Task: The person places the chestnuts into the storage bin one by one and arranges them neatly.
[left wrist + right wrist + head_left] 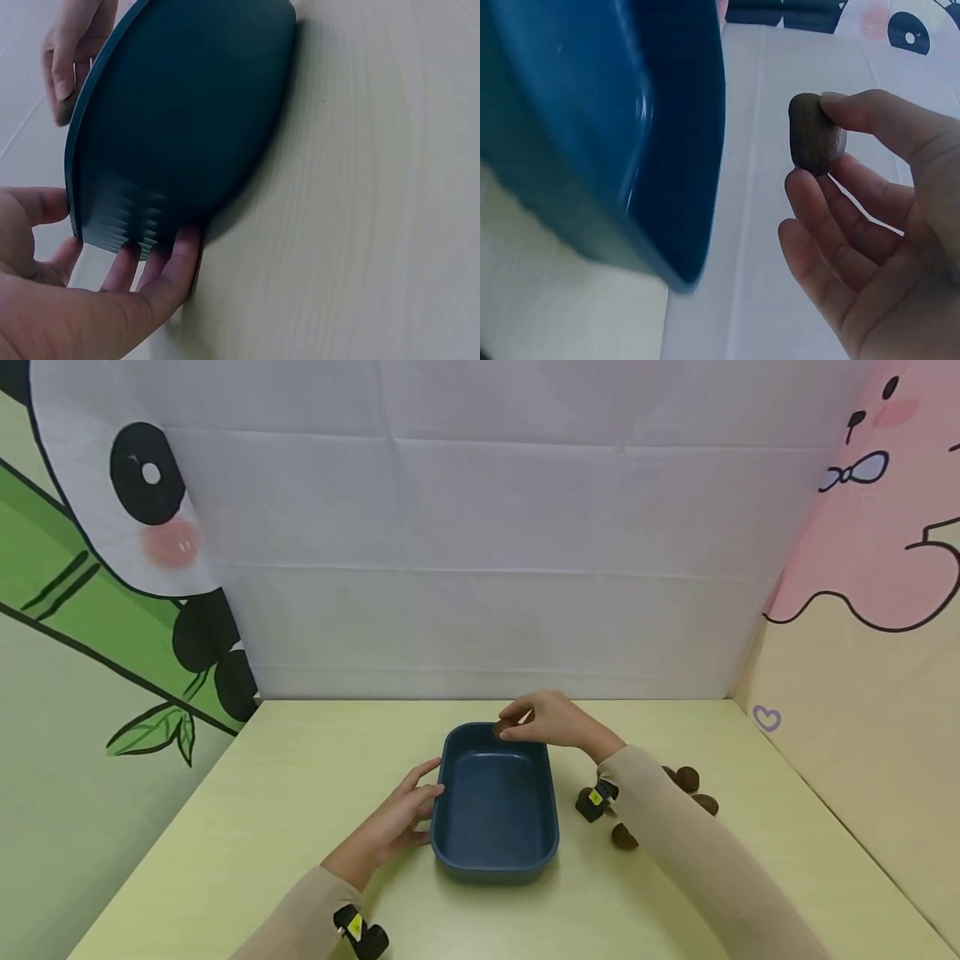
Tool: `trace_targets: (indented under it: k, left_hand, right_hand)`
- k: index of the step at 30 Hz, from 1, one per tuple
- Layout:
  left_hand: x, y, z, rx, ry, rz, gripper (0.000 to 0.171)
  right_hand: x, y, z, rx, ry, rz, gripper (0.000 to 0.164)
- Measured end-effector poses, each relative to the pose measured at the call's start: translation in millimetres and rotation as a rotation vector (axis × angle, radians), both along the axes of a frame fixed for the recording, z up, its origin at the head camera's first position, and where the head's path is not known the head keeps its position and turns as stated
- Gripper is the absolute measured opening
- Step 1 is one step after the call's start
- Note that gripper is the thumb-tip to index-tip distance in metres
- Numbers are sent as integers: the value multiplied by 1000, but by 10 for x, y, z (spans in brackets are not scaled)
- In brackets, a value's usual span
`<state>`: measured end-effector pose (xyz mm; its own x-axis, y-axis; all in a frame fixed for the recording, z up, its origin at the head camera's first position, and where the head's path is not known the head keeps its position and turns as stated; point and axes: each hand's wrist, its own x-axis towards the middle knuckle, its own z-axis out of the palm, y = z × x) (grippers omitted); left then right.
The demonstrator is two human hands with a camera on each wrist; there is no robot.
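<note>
A dark blue rectangular tub point(495, 868) stands on the table, and its inside shows bare. My left hand point(397, 818) rests against the tub's left side; in the left wrist view its spread fingers point(180, 262) touch the outer wall and rim. Over the tub's far right corner, my right hand point(551, 720) pinches a brown chestnut point(815, 133) between thumb and fingertips. The right wrist view shows that chestnut as smooth and rounded, held up beside the tub wall point(679, 150).
Several more chestnuts point(687, 778) lie on the table to the right, partly hidden behind the right sleeve point(690, 852). The pale yellow table point(322, 760) meets a white cloth backdrop point(487, 568) at its far edge. Printed cartoon panels flank both sides.
</note>
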<state>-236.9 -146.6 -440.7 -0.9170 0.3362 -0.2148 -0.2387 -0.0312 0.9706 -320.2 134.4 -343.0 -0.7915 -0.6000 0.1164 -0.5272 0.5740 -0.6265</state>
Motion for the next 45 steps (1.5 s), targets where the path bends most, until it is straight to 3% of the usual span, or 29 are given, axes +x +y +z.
trace_targets:
  k: [5,13,23,33,38,45]
  left_hand:
    - [-8,3,6,-6,8,4,62]
    - [-24,1,3,-23,6,2,61]
    - [-6,11,8,-38,6,11,59]
    - [22,4,19,-12,8,-13,61]
    - [24,-3,3,-6,11,-20,62]
    - [9,-4,-23,-11,20,-28,63]
  right_hand:
    - [-83,-244,-71,-47,-48,-15,39]
    - [-241,-518,-330,-47,-153,-83,39]
    - [-233,-716,-537,42,-164,-207,34]
    - [-229,-808,-739,26,-197,-311,31]
    - [-211,-817,-763,1,-193,-334,31]
    - [-178,-790,-701,13,-215,-296,20]
